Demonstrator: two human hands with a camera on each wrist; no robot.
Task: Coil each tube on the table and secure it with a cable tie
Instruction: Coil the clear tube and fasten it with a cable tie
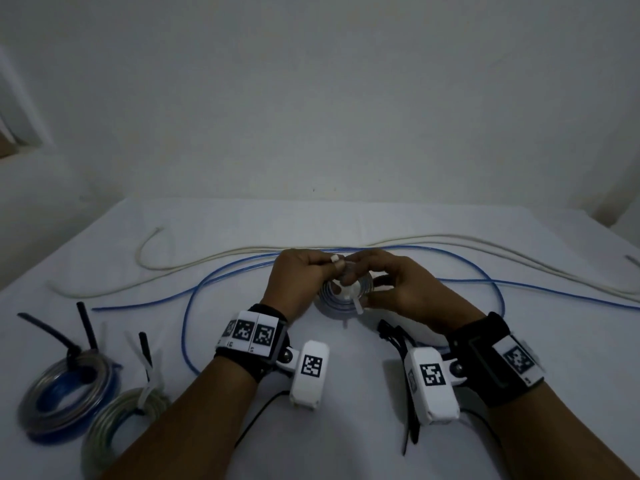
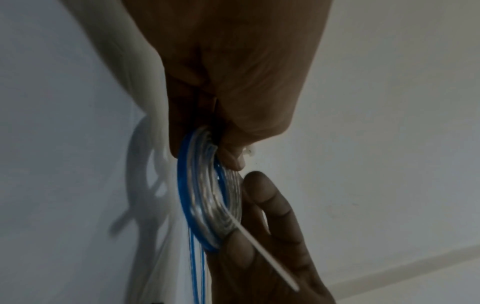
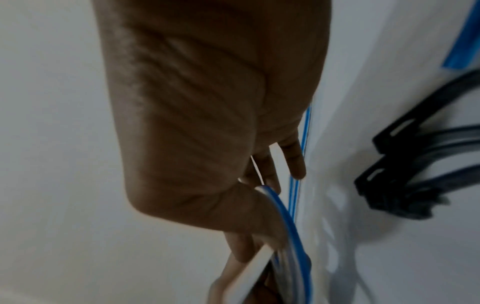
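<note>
A small coil of clear and blue tube [image 1: 325, 297] is held just above the white table [image 1: 346, 393] by both hands. My left hand [image 1: 329, 265] pinches its far rim, where the head of a white cable tie [image 1: 356, 303] shows. My right hand [image 1: 367, 282] grips the near right side between thumb and fingers. In the left wrist view the coil [image 2: 207, 195] stands edge-on under the left hand [image 2: 233, 156], and the cable tie's tail [image 2: 259, 244] crosses the right thumb. The right wrist view shows the coil [image 3: 291, 236] and the cable tie [image 3: 249, 273] in my right hand [image 3: 259, 205].
A loose blue tube [image 1: 188, 323] loops across the table around the hands, with a loose white tube [image 1: 145, 251] behind it. Two tied coils [image 1: 65, 400] [image 1: 121, 427] lie at the near left. Black cable ties [image 1: 394, 337] [image 3: 402, 174] lie beside my right wrist.
</note>
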